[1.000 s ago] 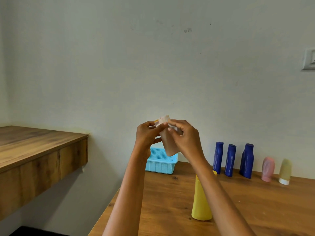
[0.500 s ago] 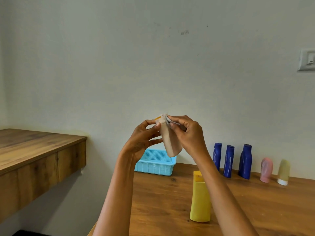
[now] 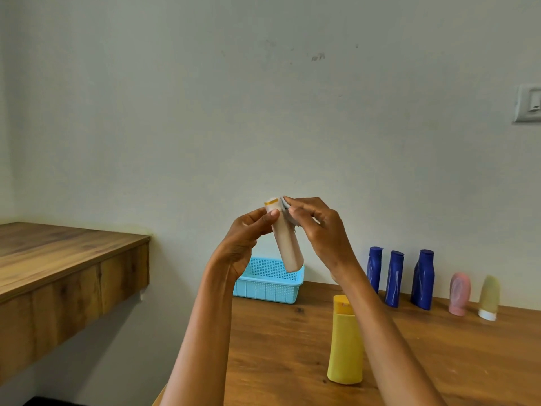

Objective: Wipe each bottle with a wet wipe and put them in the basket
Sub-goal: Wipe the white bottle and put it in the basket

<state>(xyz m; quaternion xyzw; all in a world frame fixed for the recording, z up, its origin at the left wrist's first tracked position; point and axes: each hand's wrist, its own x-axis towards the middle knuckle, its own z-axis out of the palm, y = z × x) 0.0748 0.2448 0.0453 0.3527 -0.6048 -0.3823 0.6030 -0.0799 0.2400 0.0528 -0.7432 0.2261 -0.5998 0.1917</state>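
I see my left hand point(image 3: 244, 241) raised in front of the wall, its thumb and fingers curled round the upper part of a beige bottle point(image 3: 285, 241). My right hand point(image 3: 317, 230) pinches a folded wet wipe point(image 3: 285, 207) against the bottle's top, just beside the orange band there. The bottle hangs in the air between both hands, clear of the bench. Its long axis runs nearly upright, tilted a little: the banded end points toward 11 o'clock, the plain rounded end toward 5 o'clock, down at the basket.

The blue basket point(image 3: 268, 290) sits on the bench point(image 3: 292, 347) at its far left corner, against the wall, at 6 o'clock from the held bottle. A yellow bottle point(image 3: 344, 350) stands upright on the bench at 5 o'clock from my hands, partly behind my right forearm. Along the wall at 3 to 4 o'clock stand three dark blue bottles point(image 3: 393, 278) in a row, then a pink bottle point(image 3: 459, 293) and a pale yellow bottle point(image 3: 489, 297) on its white cap, each apart from the next.

The bench is brown wood with visible grain. To the left, at 9 o'clock, a second wooden shelf point(image 3: 58, 268) juts from the wall, apart from the bench. The wall point(image 3: 263, 112) is pale and plain, with a few small marks high up and a white switch plate point(image 3: 528, 102) at the right edge.
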